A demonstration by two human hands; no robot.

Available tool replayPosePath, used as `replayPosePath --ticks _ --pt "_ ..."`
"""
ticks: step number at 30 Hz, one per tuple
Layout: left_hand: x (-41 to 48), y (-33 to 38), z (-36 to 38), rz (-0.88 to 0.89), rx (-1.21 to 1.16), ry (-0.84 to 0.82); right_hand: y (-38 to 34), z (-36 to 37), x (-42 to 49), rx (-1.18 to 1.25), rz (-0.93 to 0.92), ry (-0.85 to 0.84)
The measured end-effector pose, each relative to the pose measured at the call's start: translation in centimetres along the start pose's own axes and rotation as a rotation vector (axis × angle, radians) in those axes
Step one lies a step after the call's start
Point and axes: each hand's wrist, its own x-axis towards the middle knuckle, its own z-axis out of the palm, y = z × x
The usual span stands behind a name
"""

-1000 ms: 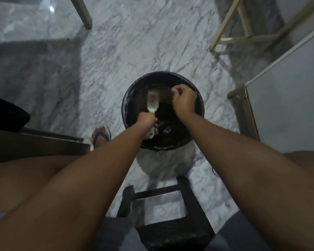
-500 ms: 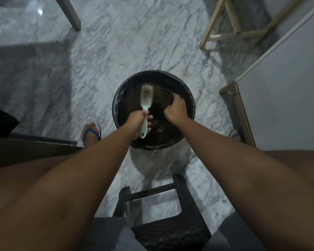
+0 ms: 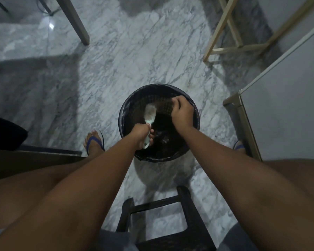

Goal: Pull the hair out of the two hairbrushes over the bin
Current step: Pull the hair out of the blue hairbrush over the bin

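Marble floor (image 3: 134,57), grey-veined and glossy, is seen around a round black bin (image 3: 196,122) with mesh walls and a dark liner. A pale plastic hairbrush (image 3: 150,115) is held over the bin's opening by the left hand (image 3: 140,135), closed on the handle; its long axis points away, head matted with hair. The right hand (image 3: 182,115) is curled above the far rim, its contents not discernible. Open floor lies beyond the bin.

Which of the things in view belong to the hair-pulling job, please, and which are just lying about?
Job: hairbrush, held by its handle in the left hand; right hand, curled over the bin; bin.

Lying about: black stool, wooden frame, table leg, white cabinet. No second brush shows.
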Motion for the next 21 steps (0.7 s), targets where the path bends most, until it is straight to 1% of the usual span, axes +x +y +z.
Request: replayPosePath --ticks 2,5,6,7,8,9,10,12,13,14,15,16,18,19,21 --pt "0.1 -0.2 0.0 -0.023 -0.064 0.051 -0.4 -0.5 0.0 0.048 -0.034 0.12" --pt "0.1 -0.4 -0.3 -0.02 -0.098 0.093 -1.3 -1.2 0.0 0.106 -0.041 0.273" --pt "0.0 -0.5 -0.5 -0.012 -0.106 0.098 -1.4 -1.3 -0.1 0.116 -0.023 0.292" --pt "0.0 -0.6 -0.6 -0.003 -0.112 0.101 -1.3 -1.4 -0.2 0.103 0.01 0.274" --pt "0.1 -0.7 -0.7 0.006 -0.11 0.098 -1.0 -1.5 -0.3 0.064 0.05 0.212" --pt "0.1 -0.8 -0.9 0.012 -0.102 0.089 -0.7 -1.6 -0.4 0.003 0.097 0.108" --pt "0.2 -0.9 -1.0 0.019 -0.093 0.071 -0.1 -1.5 -0.4 -0.084 0.153 -0.042" --pt "0.1 -1.0 -1.0 0.036 -0.073 0.03 0.8 -1.4 -0.6 -0.354 0.273 -0.405" --pt "0.0 -0.9 -1.0 0.045 -0.059 0.007 1.0 -1.3 -0.8 -0.496 0.336 -0.551" --pt "-0.2 -0.9 -0.9 0.051 -0.043 -0.017 1.0 -1.1 -1.1 -0.587 0.368 -0.628" --pt "-0.3 -0.8 -0.9 0.057 -0.025 -0.037 1.0 -1.0 -1.3 -0.597 0.358 -0.638" --pt "-0.4 -0.7 -0.8 0.068 -0.007 -0.052 0.7 -0.9 -1.5 -0.533 0.302 -0.598" --pt "-0.4 -0.7 -0.9 0.094 0.012 -0.083 0.2 -0.6 -1.8 -0.275 0.164 -0.464" --pt "-0.3 -0.6 -1.0 0.106 0.012 -0.105 0.0 -0.3 -1.7 -0.166 0.141 -0.418" --pt "-0.3 -0.7 -1.2 0.125 0.007 -0.152 -0.4 0.1 -1.4 -0.006 0.189 -0.426"
